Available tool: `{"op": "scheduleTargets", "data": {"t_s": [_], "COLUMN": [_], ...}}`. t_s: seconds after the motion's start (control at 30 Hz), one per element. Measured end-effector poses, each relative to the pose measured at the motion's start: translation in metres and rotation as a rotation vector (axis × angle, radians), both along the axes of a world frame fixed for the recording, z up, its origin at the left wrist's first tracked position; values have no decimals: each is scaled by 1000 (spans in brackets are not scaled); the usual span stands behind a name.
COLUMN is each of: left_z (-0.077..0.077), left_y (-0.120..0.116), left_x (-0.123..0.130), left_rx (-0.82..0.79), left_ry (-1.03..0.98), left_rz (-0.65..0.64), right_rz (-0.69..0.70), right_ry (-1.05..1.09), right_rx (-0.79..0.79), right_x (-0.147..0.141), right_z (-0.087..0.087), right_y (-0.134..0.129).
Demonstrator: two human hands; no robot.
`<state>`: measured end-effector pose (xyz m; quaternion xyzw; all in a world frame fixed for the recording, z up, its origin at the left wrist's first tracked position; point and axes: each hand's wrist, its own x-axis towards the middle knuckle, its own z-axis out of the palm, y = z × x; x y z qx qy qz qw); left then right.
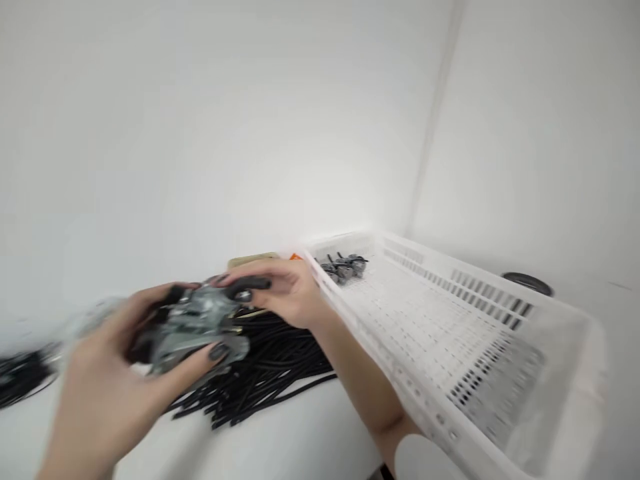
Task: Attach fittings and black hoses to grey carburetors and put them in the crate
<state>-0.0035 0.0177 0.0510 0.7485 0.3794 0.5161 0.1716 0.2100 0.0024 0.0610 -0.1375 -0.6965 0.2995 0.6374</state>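
My left hand [115, 380] is wrapped round a grey metal carburetor [200, 323], its thumb lying across the front of the body. A short black rubber hose [253, 283] sticks out from the carburetor's upper right side. My right hand [295, 287] reaches across and pinches at that hose where it meets the metal; motion blur hides the exact fingertip contact. Below both hands, a bundle of long black hoses [280, 353] lies loose on the white table [280, 440].
A white plastic crate [425, 367] stands on the right, with several similar carburetors [345, 267] in its far left corner. Dark cords [23, 377] lie at the far left. Behind my right hand are a tan item [253, 259] and a black ring [527, 283] beyond the crate.
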Motion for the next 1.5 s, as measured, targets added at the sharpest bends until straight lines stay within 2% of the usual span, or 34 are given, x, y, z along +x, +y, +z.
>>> {"op": "scheduleTargets", "data": {"t_s": [0.17,0.37,0.57,0.73,0.93,1.1,1.27,1.4,1.5], "left_z": [11,11,11,10,8,7,4,-2,-7], "left_y": [-11,-2,-1,-1,4,7,8,8,13], "left_x": [12,11,14,14,18,18,20,28,34], "left_rx": [-104,-205,-269,-262,-283,-277,-300,-311,-368], "left_ry": [-63,-69,-94,-90,-117,-120,-163,-203,-254], "left_rz": [-183,-355,-389,-345,-359,-344,-395,-403,-514], "right_rz": [-143,-180,-204,-235,-304,-269,-119,-195,-218], "right_ry": [-29,24,30,11,56,70,-49,-35,77], "right_rx": [98,12,-49,-77,-169,-179,-182,-245,-297], "right_x": [0,1,3,4,1,3,4,-1,-2], "right_z": [2,-1,-4,-5,-7,-7,-3,-5,-10], "right_y": [-7,-6,-7,-7,-1,2,-1,1,7]}}
